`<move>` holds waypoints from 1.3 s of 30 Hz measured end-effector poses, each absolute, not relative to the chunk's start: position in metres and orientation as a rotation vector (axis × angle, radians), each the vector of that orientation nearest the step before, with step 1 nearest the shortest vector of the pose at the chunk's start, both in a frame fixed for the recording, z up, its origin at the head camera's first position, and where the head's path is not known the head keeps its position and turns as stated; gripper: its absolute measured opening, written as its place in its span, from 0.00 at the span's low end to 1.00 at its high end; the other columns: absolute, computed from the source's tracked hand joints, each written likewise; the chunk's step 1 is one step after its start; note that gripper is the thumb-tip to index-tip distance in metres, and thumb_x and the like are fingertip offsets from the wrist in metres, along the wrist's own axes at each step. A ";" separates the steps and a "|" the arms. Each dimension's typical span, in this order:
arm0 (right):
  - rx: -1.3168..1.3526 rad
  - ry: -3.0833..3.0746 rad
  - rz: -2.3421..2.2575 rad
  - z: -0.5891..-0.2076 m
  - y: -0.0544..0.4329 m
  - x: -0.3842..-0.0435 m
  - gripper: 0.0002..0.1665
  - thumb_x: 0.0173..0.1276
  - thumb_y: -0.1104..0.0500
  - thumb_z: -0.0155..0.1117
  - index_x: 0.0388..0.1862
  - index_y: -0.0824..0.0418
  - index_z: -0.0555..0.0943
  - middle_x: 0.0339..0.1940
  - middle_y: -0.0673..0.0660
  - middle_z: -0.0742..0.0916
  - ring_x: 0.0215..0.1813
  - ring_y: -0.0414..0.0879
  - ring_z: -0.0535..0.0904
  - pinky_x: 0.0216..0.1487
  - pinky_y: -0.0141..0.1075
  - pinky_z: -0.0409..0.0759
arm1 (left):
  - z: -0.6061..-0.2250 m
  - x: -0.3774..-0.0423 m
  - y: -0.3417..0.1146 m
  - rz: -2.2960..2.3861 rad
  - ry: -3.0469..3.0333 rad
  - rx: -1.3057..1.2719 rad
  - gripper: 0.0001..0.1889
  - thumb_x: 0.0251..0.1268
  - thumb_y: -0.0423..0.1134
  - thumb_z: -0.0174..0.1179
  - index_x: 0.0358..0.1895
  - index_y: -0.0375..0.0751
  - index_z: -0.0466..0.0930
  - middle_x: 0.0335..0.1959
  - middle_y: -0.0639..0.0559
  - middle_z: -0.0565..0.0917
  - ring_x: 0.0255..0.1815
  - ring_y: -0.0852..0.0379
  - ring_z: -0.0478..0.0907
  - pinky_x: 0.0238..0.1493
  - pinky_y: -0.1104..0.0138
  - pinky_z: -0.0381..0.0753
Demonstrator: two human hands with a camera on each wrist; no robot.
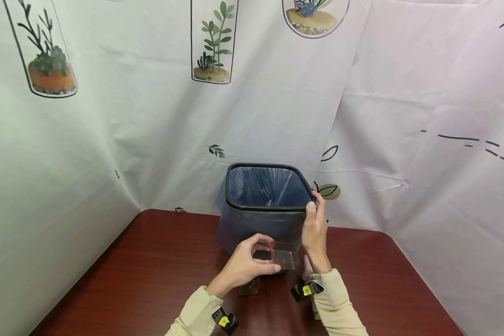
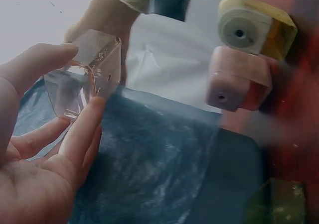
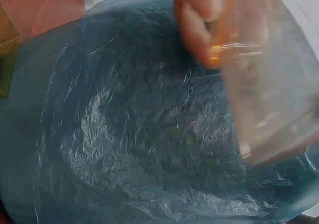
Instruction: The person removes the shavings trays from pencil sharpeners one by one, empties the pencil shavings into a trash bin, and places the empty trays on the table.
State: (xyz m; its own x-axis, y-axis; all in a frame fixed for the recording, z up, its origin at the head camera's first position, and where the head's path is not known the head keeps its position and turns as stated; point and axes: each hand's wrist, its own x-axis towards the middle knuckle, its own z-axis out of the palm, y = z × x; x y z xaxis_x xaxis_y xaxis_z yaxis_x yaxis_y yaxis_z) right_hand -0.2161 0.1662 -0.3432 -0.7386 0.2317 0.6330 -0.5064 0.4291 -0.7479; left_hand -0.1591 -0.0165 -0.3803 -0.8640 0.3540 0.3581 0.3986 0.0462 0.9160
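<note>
My left hand pinches a clear plastic box with an orange-red edge, thumb on one side and fingers on the other. Small brown specks cling inside this box in the left wrist view. It is held in front of a trash bin with a black rim and a blue plastic liner. At the bin's right side my right hand grips the rim, its thumb nearer me. Blur hides part of the box in the right wrist view.
A pink pencil sharpener and a yellow pencil sharpener stand side by side on the red-brown table. A greenish translucent object lies before the bin. Printed white cloth hangs behind and at both sides.
</note>
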 end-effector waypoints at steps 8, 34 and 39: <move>0.251 -1.984 1.370 -0.342 0.166 -0.215 0.26 0.74 0.44 0.36 0.69 0.45 0.59 0.55 0.64 0.76 0.38 0.56 0.73 0.34 0.47 0.69 | -0.390 -0.159 -0.016 -1.980 -2.289 -0.780 0.24 0.47 0.38 0.70 0.49 0.42 0.73 0.49 0.49 0.75 0.49 0.52 0.75 0.39 0.67 0.81; 0.257 -1.983 1.388 -0.343 0.165 -0.213 0.27 0.74 0.44 0.35 0.69 0.47 0.58 0.60 0.63 0.73 0.44 0.57 0.73 0.38 0.53 0.70 | -0.425 -0.158 -0.010 -1.923 -2.339 -0.685 0.30 0.43 0.35 0.71 0.54 0.37 0.72 0.46 0.42 0.74 0.47 0.49 0.75 0.37 0.68 0.81; 0.252 -1.984 1.375 -0.343 0.165 -0.213 0.26 0.74 0.45 0.35 0.69 0.46 0.58 0.57 0.63 0.74 0.39 0.56 0.72 0.35 0.49 0.69 | -0.428 -0.158 -0.009 -1.859 -2.366 -0.710 0.28 0.42 0.37 0.72 0.51 0.35 0.75 0.43 0.42 0.75 0.45 0.50 0.75 0.38 0.68 0.81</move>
